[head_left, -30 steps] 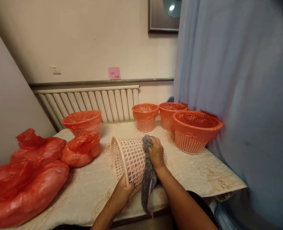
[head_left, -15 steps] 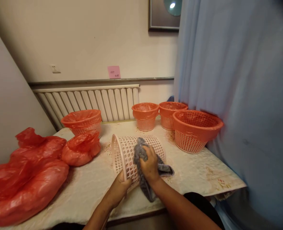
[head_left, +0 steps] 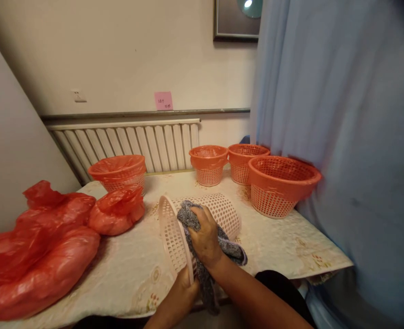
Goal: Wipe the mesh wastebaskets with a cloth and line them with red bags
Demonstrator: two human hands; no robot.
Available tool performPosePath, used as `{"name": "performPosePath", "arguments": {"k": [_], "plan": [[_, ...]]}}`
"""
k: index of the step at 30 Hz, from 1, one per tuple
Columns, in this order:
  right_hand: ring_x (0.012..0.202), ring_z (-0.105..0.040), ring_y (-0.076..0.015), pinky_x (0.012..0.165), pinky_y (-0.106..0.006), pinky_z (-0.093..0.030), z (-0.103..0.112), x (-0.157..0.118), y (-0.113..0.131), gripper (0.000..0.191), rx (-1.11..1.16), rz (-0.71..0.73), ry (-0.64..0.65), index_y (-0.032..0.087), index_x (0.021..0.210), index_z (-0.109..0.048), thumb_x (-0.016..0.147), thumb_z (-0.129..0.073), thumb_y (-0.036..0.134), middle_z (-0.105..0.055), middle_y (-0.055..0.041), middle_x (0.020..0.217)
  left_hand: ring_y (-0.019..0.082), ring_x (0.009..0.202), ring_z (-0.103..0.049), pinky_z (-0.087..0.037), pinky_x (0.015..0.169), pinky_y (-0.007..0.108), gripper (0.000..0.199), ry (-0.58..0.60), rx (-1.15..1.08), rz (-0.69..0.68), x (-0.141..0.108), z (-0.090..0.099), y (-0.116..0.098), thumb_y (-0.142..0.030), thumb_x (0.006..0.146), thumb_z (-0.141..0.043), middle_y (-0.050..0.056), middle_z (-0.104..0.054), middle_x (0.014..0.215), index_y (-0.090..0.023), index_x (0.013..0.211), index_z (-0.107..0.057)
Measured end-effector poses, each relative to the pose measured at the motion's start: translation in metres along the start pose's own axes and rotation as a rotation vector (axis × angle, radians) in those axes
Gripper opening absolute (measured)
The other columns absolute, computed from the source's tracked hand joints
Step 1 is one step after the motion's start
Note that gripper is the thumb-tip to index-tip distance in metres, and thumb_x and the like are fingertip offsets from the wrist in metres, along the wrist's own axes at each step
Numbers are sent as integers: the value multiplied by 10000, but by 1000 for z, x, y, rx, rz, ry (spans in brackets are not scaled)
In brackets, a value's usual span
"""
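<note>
A pale pink perforated plastic basket (head_left: 222,211) lies on its side on the table, its mouth turned to the left. My left hand (head_left: 184,291) grips the near lower part of its rim, with the thumb inside. In my right hand (head_left: 206,237) is a bunched grey cloth (head_left: 189,214), pressed against the basket's outer wall close to the rim. One end of the cloth trails to the right and another hangs down past the table's front edge. The fingertips of my right hand are partly hidden in the cloth.
Red-bagged baskets stand at the back: one on the left (head_left: 118,176), others at the right, the nearest (head_left: 273,201) beside a blue curtain (head_left: 325,114). Full red plastic bags (head_left: 51,256) cover the table's left side. A radiator (head_left: 129,146) runs along the wall behind.
The cloth and my right hand have slid left along the basket towards its rim. My left hand has moved down and slightly right with the rim, and the basket has turned a little.
</note>
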State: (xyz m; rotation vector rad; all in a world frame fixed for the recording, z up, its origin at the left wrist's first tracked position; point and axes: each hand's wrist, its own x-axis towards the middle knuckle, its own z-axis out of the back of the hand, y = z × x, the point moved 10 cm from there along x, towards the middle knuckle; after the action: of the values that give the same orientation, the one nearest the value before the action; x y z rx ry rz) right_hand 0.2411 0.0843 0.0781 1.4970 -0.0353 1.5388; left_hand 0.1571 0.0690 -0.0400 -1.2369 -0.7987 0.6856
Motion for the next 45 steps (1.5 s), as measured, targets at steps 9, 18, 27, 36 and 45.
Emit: {"name": "performPosePath", "arguments": {"k": [9, 18, 27, 36, 45], "plan": [[1001, -549, -232, 904, -381, -488, 4, -2, -4, 533, -32, 12, 21, 231, 1131, -584, 653, -519, 5, -574, -61, 1029, 291, 1211, -545, -364, 1091, 399, 468, -199, -112, 33, 14, 23, -13, -142, 714, -654, 84, -654, 1242, -159, 1179, -607], [1040, -542, -218, 944, -373, -464, 18, 18, -58, 505, -135, -17, 23, 228, 1140, -593, 683, -494, 37, -590, -63, 1070, 253, 1204, -567, -378, 1088, 398, 660, -243, -385, 33, 31, 20, -35, -119, 692, -583, 81, -666, 1236, -173, 1340, -469], [961, -570, -240, 891, -418, -454, 93, 14, -177, 341, -332, -332, -377, 135, 1067, -608, 749, -492, 177, -635, -122, 1011, 263, 1231, -549, -342, 1116, 416, 690, -173, -336, 65, 30, 27, -21, -93, 675, -567, 94, -632, 1296, -165, 1353, -458], [1083, -563, -224, 989, -394, -458, 12, -12, -47, 455, -31, -60, -89, 211, 1112, -606, 691, -507, 70, -620, -76, 1101, 270, 1124, -616, -444, 1023, 417, 707, -139, -416, 77, 39, 36, -27, -66, 628, -558, 79, -683, 1203, -174, 1325, -505], [1144, -541, -220, 1001, -384, -462, -6, -19, 7, 495, 143, 102, -39, 226, 1141, -581, 686, -534, 35, -569, -82, 1205, 264, 1232, -525, -343, 1115, 430, 602, -115, -207, 50, 26, 36, -15, -61, 699, -573, 64, -629, 1279, -173, 1289, -535]]}}
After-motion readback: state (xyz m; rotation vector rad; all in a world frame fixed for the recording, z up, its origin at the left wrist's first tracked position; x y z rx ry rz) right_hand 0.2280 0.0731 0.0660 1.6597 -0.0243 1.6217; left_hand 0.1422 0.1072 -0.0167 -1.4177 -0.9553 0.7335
